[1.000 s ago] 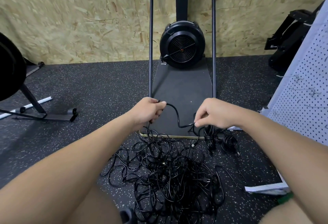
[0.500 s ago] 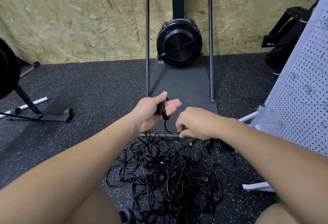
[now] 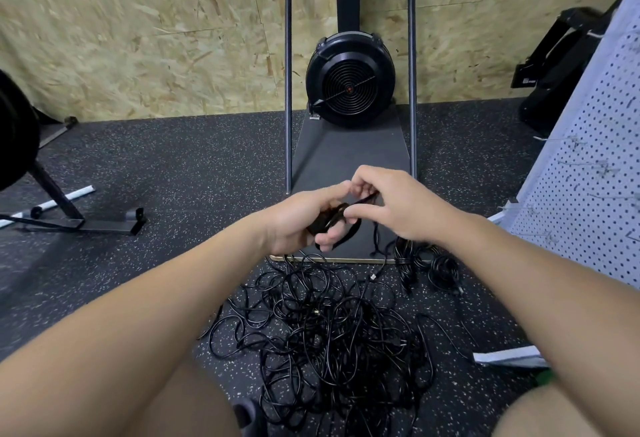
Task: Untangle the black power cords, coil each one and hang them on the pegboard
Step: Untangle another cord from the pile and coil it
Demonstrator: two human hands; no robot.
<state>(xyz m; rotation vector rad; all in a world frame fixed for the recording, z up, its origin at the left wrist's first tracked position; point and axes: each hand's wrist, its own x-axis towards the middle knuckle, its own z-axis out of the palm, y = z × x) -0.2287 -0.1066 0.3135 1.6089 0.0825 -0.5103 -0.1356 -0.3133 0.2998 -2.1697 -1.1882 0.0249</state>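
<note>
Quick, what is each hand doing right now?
Left hand: holds a small coil of black cord.
Right hand: fingers pinch the same cord.

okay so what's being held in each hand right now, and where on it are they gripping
Both hold one black cord. The left hand grips the small coil wound so far, across its loops. The right hand pinches the free strand just beside that coil.

the right hand [image 3: 401,208] has risen from near the tangled pile [image 3: 329,332] to meet the left hand [image 3: 308,218], pinching the cord [image 3: 332,217] now gathered into loops across the left palm.
</note>
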